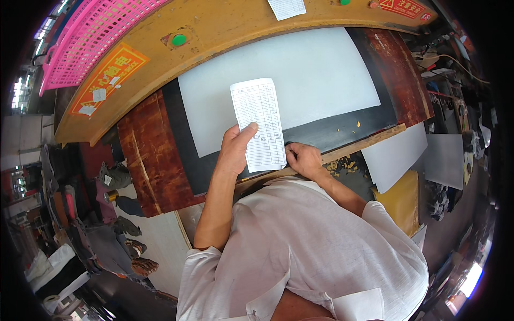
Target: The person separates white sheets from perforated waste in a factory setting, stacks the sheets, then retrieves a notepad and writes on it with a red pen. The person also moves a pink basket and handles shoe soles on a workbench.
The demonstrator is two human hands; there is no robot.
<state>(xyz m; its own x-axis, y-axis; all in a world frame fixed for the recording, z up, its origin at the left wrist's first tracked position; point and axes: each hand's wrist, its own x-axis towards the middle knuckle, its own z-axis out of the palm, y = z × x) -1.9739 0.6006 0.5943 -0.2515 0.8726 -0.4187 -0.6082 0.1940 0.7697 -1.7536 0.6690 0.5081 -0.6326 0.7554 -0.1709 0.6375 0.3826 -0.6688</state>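
My left hand [237, 148] is closed on a tall white paper form [261, 120] with a printed table and handwriting, the thumb lying on its face. The form is held up over a white sheet [278, 75], which lies on a black board [342, 124] on the machine bed. My right hand [304, 159] is curled closed at the bed's front edge, right beside the form's lower right corner. Its fingertips are turned under, so whatever they may hold is hidden.
A yellow machine beam [225, 27] with green buttons [179, 39] spans the far side. A pink plastic basket [96, 40] stands at the upper left. Small yellow scraps [345, 165] lie below the wooden strip [369, 142] at the front. Grey-white sheets [396, 155] are at the right.
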